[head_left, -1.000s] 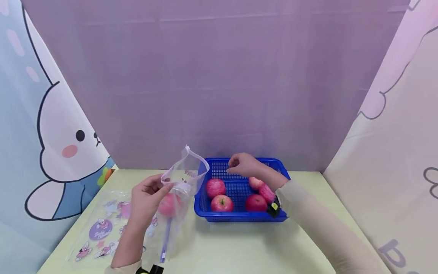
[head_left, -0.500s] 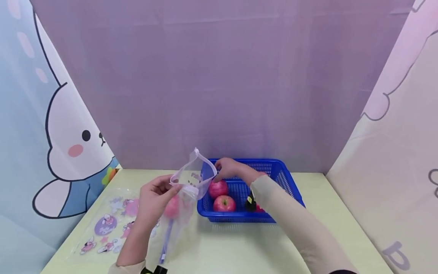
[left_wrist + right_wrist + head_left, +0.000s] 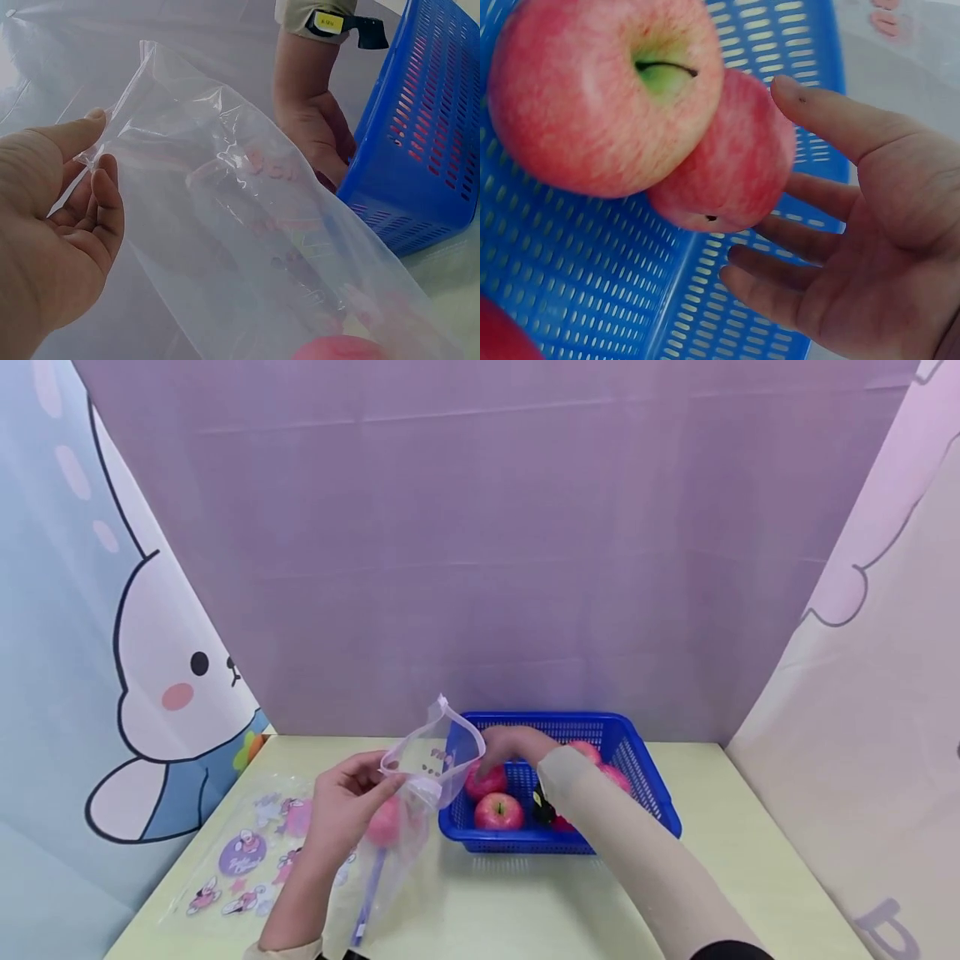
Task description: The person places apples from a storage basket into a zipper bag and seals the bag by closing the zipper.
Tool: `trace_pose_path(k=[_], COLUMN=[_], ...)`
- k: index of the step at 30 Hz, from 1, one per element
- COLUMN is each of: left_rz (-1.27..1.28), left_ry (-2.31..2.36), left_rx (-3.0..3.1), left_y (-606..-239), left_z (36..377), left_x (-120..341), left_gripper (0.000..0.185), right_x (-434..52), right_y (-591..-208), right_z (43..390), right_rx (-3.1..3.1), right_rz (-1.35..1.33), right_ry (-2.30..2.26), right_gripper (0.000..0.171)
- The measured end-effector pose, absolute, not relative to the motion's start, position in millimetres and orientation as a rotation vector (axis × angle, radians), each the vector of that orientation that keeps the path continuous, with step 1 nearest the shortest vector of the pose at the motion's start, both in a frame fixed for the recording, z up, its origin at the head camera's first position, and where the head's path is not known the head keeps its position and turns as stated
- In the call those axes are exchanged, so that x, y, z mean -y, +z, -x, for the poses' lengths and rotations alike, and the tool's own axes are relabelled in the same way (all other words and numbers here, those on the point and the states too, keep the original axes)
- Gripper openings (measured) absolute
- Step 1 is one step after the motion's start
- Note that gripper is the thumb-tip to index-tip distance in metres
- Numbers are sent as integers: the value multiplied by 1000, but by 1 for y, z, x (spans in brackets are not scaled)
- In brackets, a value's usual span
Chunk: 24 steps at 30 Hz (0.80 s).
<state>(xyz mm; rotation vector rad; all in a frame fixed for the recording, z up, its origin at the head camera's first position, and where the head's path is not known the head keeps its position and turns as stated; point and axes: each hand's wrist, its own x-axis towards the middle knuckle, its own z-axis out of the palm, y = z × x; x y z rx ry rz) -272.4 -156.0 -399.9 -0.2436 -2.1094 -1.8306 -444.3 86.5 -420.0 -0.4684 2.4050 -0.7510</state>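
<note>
The apple (image 3: 486, 779) at the basket's near-left corner lies just under the right hand (image 3: 510, 747), which reaches into the blue basket (image 3: 645, 777) from the right, in the head view. The left hand (image 3: 348, 802) holds the clear bag (image 3: 431, 760) by its rim, mouth gaping toward the basket, one apple already inside; the sticker sheet (image 3: 247, 852) lies on the tabletop to the left.

From the left wrist, the thumb and fingers (image 3: 101, 195) pinch the bag's edge, a closed grip on the plastic.

From the right wrist, the hand (image 3: 855, 255) is released, fingers spread, its fingertips (image 3: 795, 180) at the apple (image 3: 731, 165), probably touching. That apple leans against a second one (image 3: 592, 90).
</note>
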Motion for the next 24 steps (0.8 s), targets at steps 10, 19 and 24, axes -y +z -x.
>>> trace_pose_path(k=[10,19,24], left_rz=[195,226,248], left_ry=[-1828,-1850,-1841], left_rx=[2161,2139,2137], left_y=[-403,-405,-407], left_z=[275,277,280], left_x=[154,152,149], left_gripper=[28,28,28], right_x=[-80,-83,-97], right_y=[-432,-435,-428], right_z=[449,451,454], right_rx=[-2369,-2395,-2420], right_rz=[427,551,643], right_ry=[-619,-594,-621], right_gripper=[63,55,58])
